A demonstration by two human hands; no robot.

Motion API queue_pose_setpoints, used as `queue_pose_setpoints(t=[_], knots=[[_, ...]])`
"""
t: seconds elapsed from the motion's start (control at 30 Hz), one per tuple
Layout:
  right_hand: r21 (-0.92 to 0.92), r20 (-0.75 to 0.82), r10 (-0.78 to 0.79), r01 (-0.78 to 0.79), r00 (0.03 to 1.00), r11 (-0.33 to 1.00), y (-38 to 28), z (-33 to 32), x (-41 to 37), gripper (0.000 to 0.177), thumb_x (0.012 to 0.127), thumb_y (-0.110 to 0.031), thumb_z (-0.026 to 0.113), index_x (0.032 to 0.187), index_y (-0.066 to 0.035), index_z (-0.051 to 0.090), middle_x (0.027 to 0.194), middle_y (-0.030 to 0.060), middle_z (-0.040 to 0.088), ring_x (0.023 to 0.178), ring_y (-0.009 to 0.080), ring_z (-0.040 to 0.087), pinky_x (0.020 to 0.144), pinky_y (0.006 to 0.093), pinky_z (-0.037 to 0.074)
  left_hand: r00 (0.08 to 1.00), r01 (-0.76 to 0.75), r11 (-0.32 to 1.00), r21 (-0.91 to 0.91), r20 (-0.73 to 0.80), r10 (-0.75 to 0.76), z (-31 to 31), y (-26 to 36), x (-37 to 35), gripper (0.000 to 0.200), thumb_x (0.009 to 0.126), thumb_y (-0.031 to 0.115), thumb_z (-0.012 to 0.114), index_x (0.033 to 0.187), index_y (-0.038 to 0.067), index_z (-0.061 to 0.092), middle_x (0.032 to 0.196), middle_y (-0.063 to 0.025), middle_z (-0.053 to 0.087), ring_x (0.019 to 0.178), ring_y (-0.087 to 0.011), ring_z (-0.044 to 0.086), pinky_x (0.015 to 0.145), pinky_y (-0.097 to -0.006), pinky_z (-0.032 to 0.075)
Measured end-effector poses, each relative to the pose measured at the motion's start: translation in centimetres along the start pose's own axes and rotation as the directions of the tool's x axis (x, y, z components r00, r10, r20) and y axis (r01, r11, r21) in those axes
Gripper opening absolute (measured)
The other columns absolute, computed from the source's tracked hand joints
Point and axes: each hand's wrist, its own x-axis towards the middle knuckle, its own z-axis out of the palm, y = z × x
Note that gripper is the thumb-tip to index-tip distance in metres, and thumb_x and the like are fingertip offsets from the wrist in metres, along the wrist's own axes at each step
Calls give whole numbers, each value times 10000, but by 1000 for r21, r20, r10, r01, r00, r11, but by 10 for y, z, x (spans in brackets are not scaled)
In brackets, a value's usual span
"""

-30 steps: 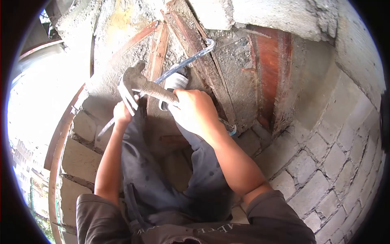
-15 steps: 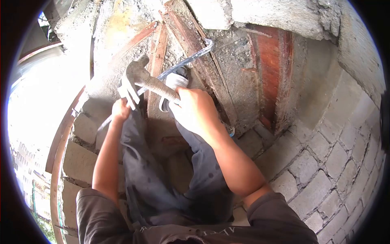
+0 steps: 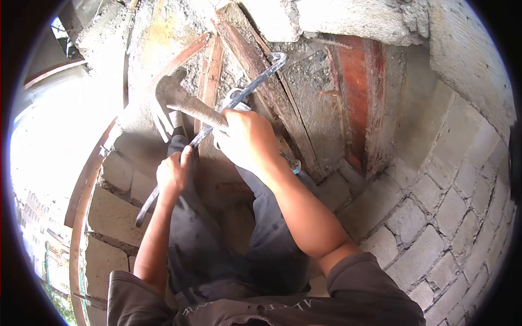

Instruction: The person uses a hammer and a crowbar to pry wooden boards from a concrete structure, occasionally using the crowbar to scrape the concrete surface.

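Note:
My left hand [image 3: 173, 173] is wrapped round the lower part of a long metal pry bar [image 3: 251, 86]. The bar slants from below my left hand up to a hooked end at the upper right, against rough wooden boards [image 3: 247, 54]. In my right hand [image 3: 251, 136] is the wrapped handle of a claw hammer [image 3: 173, 89], whose head points up and left, above my left hand. The bar passes close beneath the hammer handle and my right fingers. Light-coloured shoes show partly behind the tools.
A red-brown board [image 3: 356, 98] stands in the concrete at the right of the boards. Block wall [image 3: 418, 217] curves round the right side. More blocks [image 3: 111, 217] and a wooden edge strip [image 3: 79, 217] lie at the left, with a bright drop to buildings beyond.
My left hand has moved down and right along with the bar, whose lower end now shows below it. The hammer and my right hand have shifted slightly left and down.

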Motion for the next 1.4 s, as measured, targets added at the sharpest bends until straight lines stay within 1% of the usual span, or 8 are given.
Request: queue_pose_setpoints(t=[0.33,0.43,0.53,0.77,0.83,0.97,1.1,1.4], knots=[[58,-88,6,-1,996,998,2,5,3,212,820,-227,652,811,-19,612,688,203,619,698,393,637,626,474,494,990,-60,997,-38,124,64,42,-82,97,579,975,555,379,1157,69,634,1018,-250,657,974,-430,619,828,-481,481],[-16,-24,41,-41,999,999,2,9,0,245,797,-243,669,770,-20,570,694,209,617,694,399,631,628,492,489,657,-523,681,512,-268,705,132,-186,187,308,895,166,490,1184,92,564,893,-227,613,797,-442,591,716,-530,468],[-23,2,24,-24,1000,999,4,14,-4,232,796,-233,668,791,-21,574,704,203,623,700,404,627,635,494,491,881,-472,843,-258,-176,440,134,-164,228,349,930,211,482,1234,58,560,1037,-228,630,952,-421,592,825,-476,472],[-26,-1,-6,6,1000,1000,16,26,-9,225,803,-224,670,798,-16,584,708,188,624,697,401,627,630,487,488,949,-304,947,105,-56,311,49,-47,170,445,943,280,531,1293,5,535,1149,-168,619,1052,-334,584,889,-416,456],[-36,13,3,-3,1000,999,17,23,-9,225,802,-223,673,804,-15,590,707,188,624,696,399,628,629,485,489,850,-360,170,-917,-247,466,46,-47,171,496,811,163,619,1289,53,548,1171,-227,619,1057,-379,606,911,-400,485],[-63,13,25,-24,1000,998,20,23,-8,217,798,-218,678,826,-15,607,709,189,632,695,392,634,627,481,493,894,-445,895,-28,42,446,-5,3,170,595,768,181,637,1334,75,488,1245,-194,589,1008,-388,631,874,-443,514],[-82,34,-2,5,999,997,30,26,-12,215,799,-225,677,830,-22,615,668,178,641,639,379,649,612,477,520,948,-292,904,311,219,231,-9,38,154,686,753,247,651,1380,107,412,1219,-152,607,914,-403,654,839,-465,521],[-122,77,-22,31,997,992,25,31,-9,194,800,-213,667,816,-28,611,667,171,636,631,377,641,599,477,509,877,-470,637,-611,-238,418,154,-179,213,315,907,287,621,1133,75,682,978,-147,702,858,-264,679,730,-351,547]])
